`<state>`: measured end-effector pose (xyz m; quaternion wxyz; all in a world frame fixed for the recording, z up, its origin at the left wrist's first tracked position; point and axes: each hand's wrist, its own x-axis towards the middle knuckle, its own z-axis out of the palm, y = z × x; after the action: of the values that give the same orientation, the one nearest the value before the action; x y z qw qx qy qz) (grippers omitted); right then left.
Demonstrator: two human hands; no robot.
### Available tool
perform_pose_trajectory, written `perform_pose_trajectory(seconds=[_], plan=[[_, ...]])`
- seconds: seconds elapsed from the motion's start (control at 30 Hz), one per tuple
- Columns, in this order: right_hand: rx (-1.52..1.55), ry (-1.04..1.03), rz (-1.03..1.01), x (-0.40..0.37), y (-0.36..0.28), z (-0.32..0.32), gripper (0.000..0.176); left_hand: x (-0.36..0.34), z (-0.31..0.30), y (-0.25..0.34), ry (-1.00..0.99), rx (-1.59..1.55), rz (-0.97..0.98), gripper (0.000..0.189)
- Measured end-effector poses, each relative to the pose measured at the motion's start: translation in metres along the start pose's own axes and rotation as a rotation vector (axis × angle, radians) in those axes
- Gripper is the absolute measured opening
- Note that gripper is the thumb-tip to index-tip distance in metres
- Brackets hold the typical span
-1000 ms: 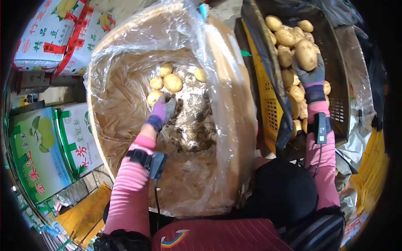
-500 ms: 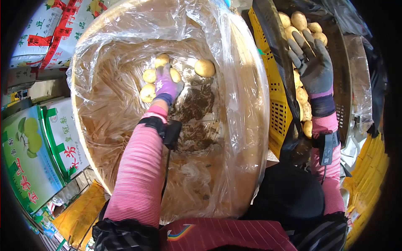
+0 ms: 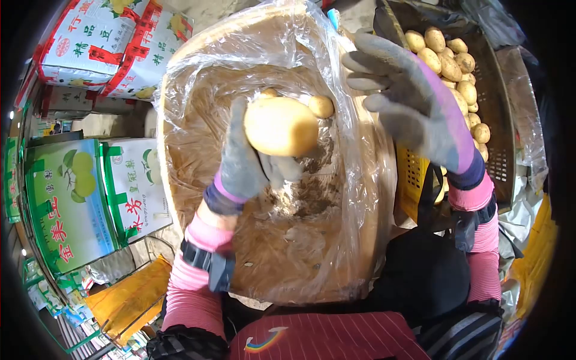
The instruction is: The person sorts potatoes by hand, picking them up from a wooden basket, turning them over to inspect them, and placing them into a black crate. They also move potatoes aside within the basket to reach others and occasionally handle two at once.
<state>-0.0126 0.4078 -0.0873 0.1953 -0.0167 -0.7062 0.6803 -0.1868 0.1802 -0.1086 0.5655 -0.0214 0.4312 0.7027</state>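
Note:
My left hand, in a grey and purple work glove, is closed on a large pale potato raised above the plastic-lined container. A smaller potato lies inside that container, and part of another potato shows behind the held one. My right hand, gloved the same way, hovers between the container and the crate with its fingers apart and nothing in them. Many potatoes fill part of the dark-lined yellow crate on the right.
Printed cartons bound with red tape stand at the upper left. Below them are green-taped fruit cartons and a yellow bundle. Clear plastic film drapes over the container's right rim. My knee sits by the crate's near end.
My left hand has lifted a potato from the container up toward the camera. My right hand has left the crate's potatoes and swung left, empty. The view has shifted slightly.

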Motion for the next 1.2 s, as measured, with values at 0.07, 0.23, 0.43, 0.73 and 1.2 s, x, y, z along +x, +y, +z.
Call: perform_pose_trajectory(seconds=[0.07, 0.23, 0.43, 0.73, 1.2], plan=[[-0.04, -0.067, 0.103, 0.0, -0.03, 0.002, 0.098, -0.036, 0.071, 0.009, -0.108, 0.462, -0.02, 0.078], [0.344, 0.025, 0.152, -0.007, -0.03, -0.016, 0.11, -0.041, 0.092, -0.012, -0.381, 0.531, -0.14, 0.078], [0.986, 0.461, 0.137, -0.027, 0.068, -0.119, 0.06, 0.063, -0.079, -0.035, 0.459, 0.821, 0.213, 0.031], [0.725, 0.871, 0.231, -0.044, 0.117, -0.164, 0.054, 0.17, -0.234, -0.025, 0.66, 2.033, 0.117, 0.062], [0.47, 0.518, 0.158, -0.011, 0.047, -0.082, 0.059, 0.104, -0.156, 0.0, 0.152, 0.349, 0.035, 0.051]])
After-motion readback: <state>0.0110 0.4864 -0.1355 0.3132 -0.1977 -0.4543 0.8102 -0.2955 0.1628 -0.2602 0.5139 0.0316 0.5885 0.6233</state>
